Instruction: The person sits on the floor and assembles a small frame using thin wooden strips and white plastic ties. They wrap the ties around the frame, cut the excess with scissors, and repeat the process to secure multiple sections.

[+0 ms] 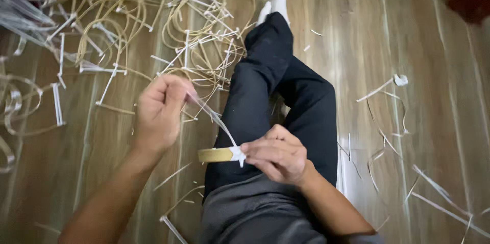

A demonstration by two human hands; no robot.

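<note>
Pinching both ends: left hand (159,111) curls closed on the far end of a thin clear tape strip (217,119), right hand (278,155) pinches a flat tan rattan strip (214,155) at its white-wrapped end (237,154). Tape runs taut between hands, above the black trouser leg (265,86). Looks light, flimsy, likely sticky; best gripped at the ends with fingertips. Rattan looks springy, stiff along its length; hold near the wrap. Pile of looped strips (153,19) lies far left on the wooden floor (398,30), scraps (403,116) scattered right.
</note>
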